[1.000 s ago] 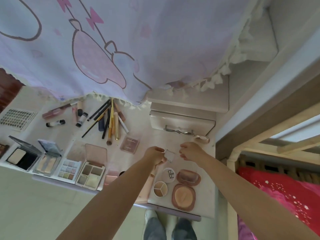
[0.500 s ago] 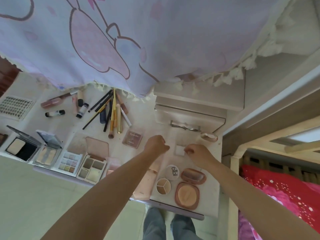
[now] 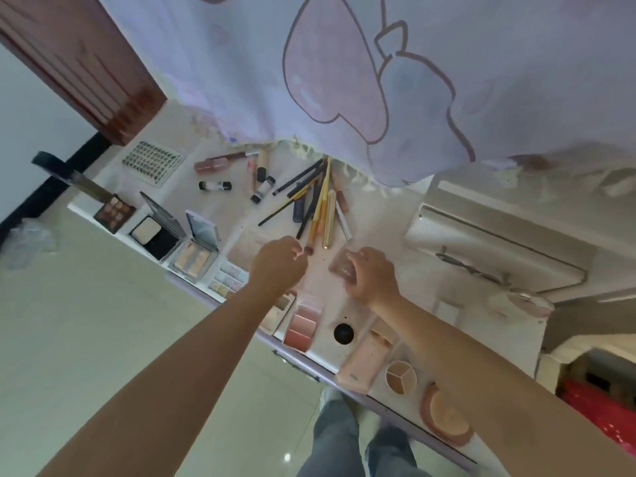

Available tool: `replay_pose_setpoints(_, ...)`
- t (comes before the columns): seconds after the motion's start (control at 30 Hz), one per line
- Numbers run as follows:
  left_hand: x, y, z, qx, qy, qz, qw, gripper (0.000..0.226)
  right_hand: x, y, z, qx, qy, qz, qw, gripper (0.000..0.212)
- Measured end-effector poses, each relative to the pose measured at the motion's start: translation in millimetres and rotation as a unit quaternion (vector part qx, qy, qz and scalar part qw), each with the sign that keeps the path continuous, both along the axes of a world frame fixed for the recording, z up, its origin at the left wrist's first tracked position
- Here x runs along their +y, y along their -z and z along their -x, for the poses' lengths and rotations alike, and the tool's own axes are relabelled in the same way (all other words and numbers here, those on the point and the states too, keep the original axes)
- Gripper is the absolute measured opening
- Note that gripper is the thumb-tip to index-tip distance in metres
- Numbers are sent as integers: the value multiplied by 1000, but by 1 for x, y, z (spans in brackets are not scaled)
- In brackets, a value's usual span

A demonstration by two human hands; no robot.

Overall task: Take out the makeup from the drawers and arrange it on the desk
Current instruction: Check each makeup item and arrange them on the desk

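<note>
A: Now, right hand (image 3: 373,275) at frame centre: fingers curl over the small clear pink compact (image 3: 342,268) lying on the worktop (image 3: 406,270).

B: Likely light, rigid, slick plastic; take its side edges. Left hand (image 3: 277,266) curled; contents unclear.

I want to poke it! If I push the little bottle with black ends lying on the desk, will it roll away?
Probably yes. The little bottle looks round and lies on its side on the smooth desk, so a sideways poke would likely roll it. It seems small, so probably light. Nothing touches it, though the pink tube lying beyond it might stop it.
</note>
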State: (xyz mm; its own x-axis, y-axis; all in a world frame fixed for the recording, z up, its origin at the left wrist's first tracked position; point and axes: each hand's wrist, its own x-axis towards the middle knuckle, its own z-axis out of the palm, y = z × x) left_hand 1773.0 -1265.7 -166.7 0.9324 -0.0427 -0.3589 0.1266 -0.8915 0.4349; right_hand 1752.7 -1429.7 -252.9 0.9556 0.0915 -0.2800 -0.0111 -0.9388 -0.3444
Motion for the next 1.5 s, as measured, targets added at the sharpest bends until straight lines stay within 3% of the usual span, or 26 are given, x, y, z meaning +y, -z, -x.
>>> replay_pose_setpoints(0.13,3,8,4,30,34,98,994,31,-6,-21,-1,19,48,-141,989,47)
replay_pose_setpoints(0.27,-5,-6,-2,106,63,249,961,56,-30,-81,9,46,93,-292,951,30)
replay_pose_setpoints(0.4,-24,-39,-8,153,128,359,912,59,-45,-143,26,3,57,-335,940,26)
replay_pose_setpoints(0.57,-41,-88,-10,141,156,466,859,42,-48,-195,43,-122,85,-368,918,37)
replay_pose_setpoints(0.63,-45,-107,-7,123,161,497,844,46,-51,-213,50,-162,96,-377,907,39)
replay_pose_setpoints(0.83,-48,-146,5,66,197,517,830,53,-56,-247,67,-195,75,-394,895,35)
replay_pose_setpoints(0.93,-47,-150,16,53,236,501,831,65,-61,-251,76,-209,98,-482,846,24)
replay_pose_setpoints(0.97,-47,-149,19,55,247,496,831,67,-62,-252,79,-195,111,-514,828,18)
replay_pose_setpoints(1.07,-47,-145,21,94,245,513,817,62,-69,-246,79,-144,114,-503,844,14)
replay_pose_setpoints(1.1,-47,-143,21,108,235,518,816,59,-69,-245,77,-116,138,-521,834,5)
replay_pose_setpoints(1.2,-48,-128,19,120,195,513,827,51,-79,-230,63,-41,269,-612,743,42)
replay_pose_setpoints(1.27,-49,-115,19,122,162,504,840,46,-82,-216,55,14,346,-632,693,49)
replay_pose_setpoints(1.43,-51,-83,16,151,85,481,859,42,-71,-176,46,54,418,-659,623,28)
replay_pose_setpoints(1.5,-49,-68,12,172,56,468,865,42,-67,-160,45,52,432,-639,634,16)
